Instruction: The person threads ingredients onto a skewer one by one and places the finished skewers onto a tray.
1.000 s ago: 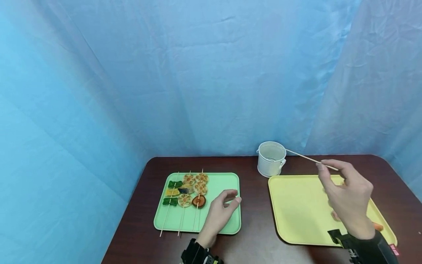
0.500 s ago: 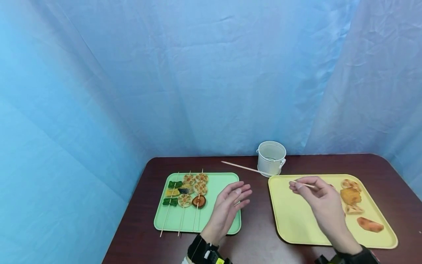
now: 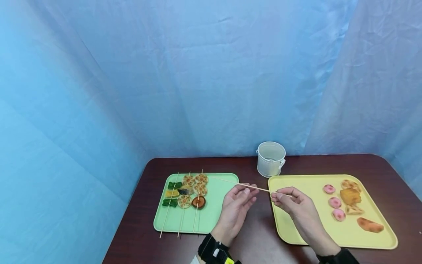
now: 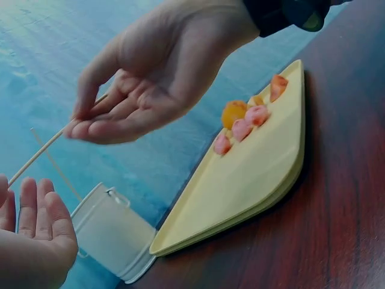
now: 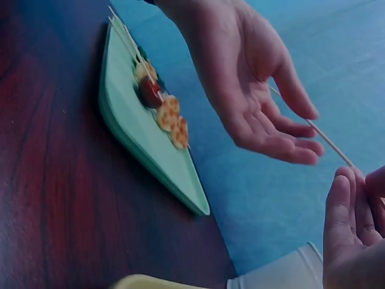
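Note:
My right hand [image 3: 298,207] pinches a thin wooden skewer [image 3: 262,189] near one end, over the gap between the two trays. The skewer slants up leftward across my left hand [image 3: 235,209], passing between its thumb and relaxed fingers. In the right wrist view the left thumb [image 5: 301,102] lies right by the stick. Below and left sits a green tray [image 3: 227,223] with three loaded skewers, bearing lotus root slices [image 3: 200,189], a mushroom [image 3: 199,201] and green vegetable pieces [image 3: 174,184]. A yellow tray [image 3: 296,216] lies under the right hand.
On the yellow tray's right side are three pink rounds [image 3: 334,202], a yellow-brown chunk [image 3: 350,196], and an orange-brown long piece [image 3: 370,224]. A white bucket [image 3: 271,159] stands behind, between the trays; in the left wrist view another stick [image 4: 57,162] shows by its rim. Blue curtain hangs behind the table.
My right hand has moved left with the skewer, away from the pink rounds and toward the left hand. The left hand has turned palm upward and shifted slightly right, beneath the skewer.

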### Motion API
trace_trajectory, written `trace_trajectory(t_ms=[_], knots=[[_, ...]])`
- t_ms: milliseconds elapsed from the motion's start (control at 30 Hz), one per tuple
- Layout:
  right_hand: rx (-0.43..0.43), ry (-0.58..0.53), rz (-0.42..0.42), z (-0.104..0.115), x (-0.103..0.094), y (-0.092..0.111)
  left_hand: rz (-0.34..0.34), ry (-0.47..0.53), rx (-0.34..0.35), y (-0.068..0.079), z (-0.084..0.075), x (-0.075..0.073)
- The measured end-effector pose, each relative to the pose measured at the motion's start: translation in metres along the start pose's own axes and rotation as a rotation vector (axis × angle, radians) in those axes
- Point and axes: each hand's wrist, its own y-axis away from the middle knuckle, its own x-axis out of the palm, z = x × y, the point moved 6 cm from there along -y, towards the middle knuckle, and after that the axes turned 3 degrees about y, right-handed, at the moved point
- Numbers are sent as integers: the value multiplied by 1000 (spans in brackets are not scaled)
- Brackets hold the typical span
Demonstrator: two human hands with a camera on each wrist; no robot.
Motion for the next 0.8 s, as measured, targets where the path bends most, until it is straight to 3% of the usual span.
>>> trace_trajectory(t_ms=[200, 433, 600, 800], knots=[[51, 55, -4, -11, 10, -2, -54, -44, 21, 2, 2, -3], [19, 379, 37, -11, 8, -5, -87, -245, 150, 5, -8, -13], [-69, 648, 4, 1, -12, -8, -56, -396, 195, 6, -15, -18], [-142, 982, -46, 21, -56, -4, -46, -566, 155, 10, -21, -31]])
